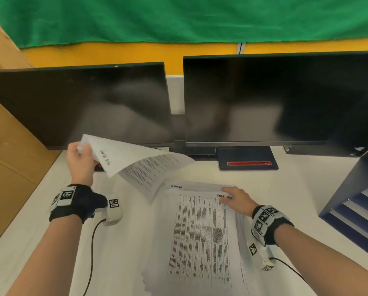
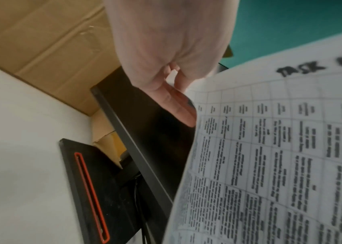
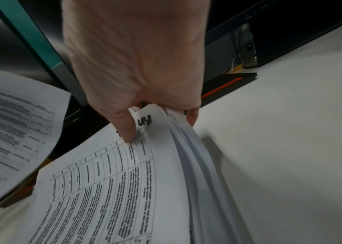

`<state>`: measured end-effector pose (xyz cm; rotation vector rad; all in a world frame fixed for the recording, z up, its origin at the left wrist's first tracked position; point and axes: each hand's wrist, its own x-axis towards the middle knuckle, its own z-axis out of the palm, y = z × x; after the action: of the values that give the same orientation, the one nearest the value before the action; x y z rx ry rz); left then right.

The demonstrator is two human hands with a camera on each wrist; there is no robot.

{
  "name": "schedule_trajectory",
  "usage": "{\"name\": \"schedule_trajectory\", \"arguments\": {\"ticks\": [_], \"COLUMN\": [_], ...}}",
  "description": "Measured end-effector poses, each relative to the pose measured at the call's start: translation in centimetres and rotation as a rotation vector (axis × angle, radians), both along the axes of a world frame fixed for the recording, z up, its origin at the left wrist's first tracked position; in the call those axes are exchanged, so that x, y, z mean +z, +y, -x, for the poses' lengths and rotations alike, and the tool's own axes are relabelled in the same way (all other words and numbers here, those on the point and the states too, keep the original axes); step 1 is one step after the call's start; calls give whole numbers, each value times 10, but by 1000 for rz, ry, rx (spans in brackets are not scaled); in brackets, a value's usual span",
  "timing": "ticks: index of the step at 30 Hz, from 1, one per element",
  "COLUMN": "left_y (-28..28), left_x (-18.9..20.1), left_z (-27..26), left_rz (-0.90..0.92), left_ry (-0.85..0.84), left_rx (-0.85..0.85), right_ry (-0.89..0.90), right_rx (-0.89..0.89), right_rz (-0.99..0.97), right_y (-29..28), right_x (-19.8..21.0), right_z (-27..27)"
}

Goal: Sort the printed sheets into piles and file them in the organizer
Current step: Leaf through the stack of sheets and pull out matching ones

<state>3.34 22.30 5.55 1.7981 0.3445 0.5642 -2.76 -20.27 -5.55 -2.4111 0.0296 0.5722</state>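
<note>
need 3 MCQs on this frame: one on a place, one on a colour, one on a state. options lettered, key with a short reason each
1. Where does the blue organizer stand?
A. at the desk's right edge
B. left of the monitors
C. on the sheet stack

2. What colour is the outlined slot on the monitor base?
A. green
B. red
C. white

3. What is the left hand doing?
A. lying flat on the desk
B. holding a lifted task-list sheet
C. pressing on a monitor

Key: 1 A, it shows at the right of the head view. 2 B, a red outline rings the slot. 3 B, its fingers grip the sheet's corner in the air, while the right hand grips the stack at its top right corner.
</note>
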Motion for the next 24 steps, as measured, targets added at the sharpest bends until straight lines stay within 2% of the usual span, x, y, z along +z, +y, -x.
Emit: {"name": "schedule_trajectory", "arguments": {"ticks": [6,8,11,14,17,21,24], "left_y": [18,15,0,-20,-55,-104,-129], "left_x": [1,1,-8,-27,-46,-77,-98], "left_z": [-3,-2,0,4,13,28,39], "left_rz": [201,198,152,5,-171,-299,-383], "left_ry": [56,101,187,321,360,318,294], "left_rx": [85,17,-212,-378,-547,-691,-699], "right_ry": [-20,-2,23,37,77,86,81], "right_rx": [-44,-68,-79,-86,-125,-131,-133], "right_rz": [-83,-90,-110,-148,-224,-305,-373], "right_y": [2,2,1,-6,-21,-6,-2], "right_x": [8,10,9,2,-22,12,23], "right_z": [2,3,1,-4,-15,-5,0]}}
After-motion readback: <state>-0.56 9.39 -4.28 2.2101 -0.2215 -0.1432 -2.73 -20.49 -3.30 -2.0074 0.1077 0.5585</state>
